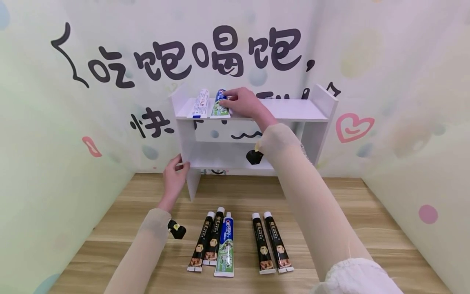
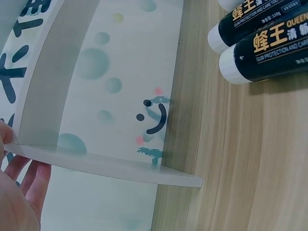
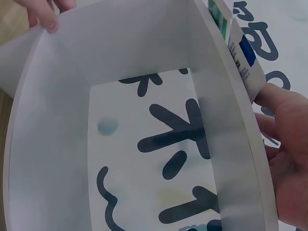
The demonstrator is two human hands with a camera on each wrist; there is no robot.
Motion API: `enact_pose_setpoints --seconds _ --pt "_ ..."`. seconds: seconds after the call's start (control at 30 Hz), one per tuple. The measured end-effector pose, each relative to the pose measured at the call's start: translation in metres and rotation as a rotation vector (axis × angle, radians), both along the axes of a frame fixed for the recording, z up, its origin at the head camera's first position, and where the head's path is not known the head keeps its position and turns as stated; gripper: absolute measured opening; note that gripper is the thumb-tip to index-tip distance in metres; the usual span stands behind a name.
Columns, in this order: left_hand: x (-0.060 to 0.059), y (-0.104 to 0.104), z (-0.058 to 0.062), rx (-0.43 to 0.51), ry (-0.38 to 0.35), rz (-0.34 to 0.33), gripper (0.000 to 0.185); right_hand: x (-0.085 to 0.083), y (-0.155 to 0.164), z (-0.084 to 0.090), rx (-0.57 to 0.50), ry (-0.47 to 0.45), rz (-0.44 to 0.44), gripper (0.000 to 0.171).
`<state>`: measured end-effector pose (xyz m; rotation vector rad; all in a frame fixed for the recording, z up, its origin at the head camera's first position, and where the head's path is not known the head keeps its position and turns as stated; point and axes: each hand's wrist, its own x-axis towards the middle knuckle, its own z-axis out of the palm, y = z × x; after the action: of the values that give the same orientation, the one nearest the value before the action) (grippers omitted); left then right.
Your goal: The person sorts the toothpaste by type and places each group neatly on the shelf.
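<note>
My right hand (image 1: 244, 101) is at the upper board of a white shelf rack (image 1: 286, 109), thumb and fingers pinching a blue-and-green toothpaste tube (image 1: 220, 105) that lies there. Beside it on the left lies a white toothpaste tube (image 1: 200, 104), printed side up. In the right wrist view the right hand (image 3: 288, 144) is at the end of a tube (image 3: 248, 60) on the board. Lower down, my left hand (image 1: 175, 176) grips the rack's left side panel (image 2: 106, 166), thumb on one face and fingers on the other.
On the wooden table (image 1: 121, 245) in front of the rack lie several black toothpaste tubes (image 1: 202, 243) and one blue-and-green tube (image 1: 225, 245), caps toward the rack. A second board (image 1: 227, 155) spans the rack lower down. A printed wall (image 1: 147, 24) stands behind.
</note>
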<state>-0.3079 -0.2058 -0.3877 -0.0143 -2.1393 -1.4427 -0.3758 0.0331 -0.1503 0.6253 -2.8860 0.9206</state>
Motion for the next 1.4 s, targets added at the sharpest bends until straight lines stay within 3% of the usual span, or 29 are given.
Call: enact_pose_setpoints --seconds 0.2,0.47,0.6,0.9,1.2,1.4 --pt "-0.002 0.001 -0.002 -0.014 0.003 0.011 0.039 0.002 0.000 -0.003 0.017 0.056 0.040 0.050" --pt "-0.003 0.000 -0.001 -0.007 0.014 0.016 0.038 0.002 0.002 -0.004 0.031 0.082 0.134 0.054" --pt "-0.003 -0.001 -0.001 -0.010 0.009 0.018 0.038 0.003 0.001 -0.003 0.054 0.054 0.127 0.051" --pt "-0.002 -0.001 0.000 -0.007 0.008 -0.001 0.039 0.005 0.011 -0.005 0.019 0.088 0.160 0.052" --pt "-0.002 0.002 0.000 -0.001 0.014 0.006 0.039 0.005 0.037 -0.002 0.006 0.076 0.077 0.047" --pt "-0.002 0.002 -0.002 -0.008 0.016 0.017 0.038 0.003 0.046 -0.003 0.016 0.088 0.105 0.048"
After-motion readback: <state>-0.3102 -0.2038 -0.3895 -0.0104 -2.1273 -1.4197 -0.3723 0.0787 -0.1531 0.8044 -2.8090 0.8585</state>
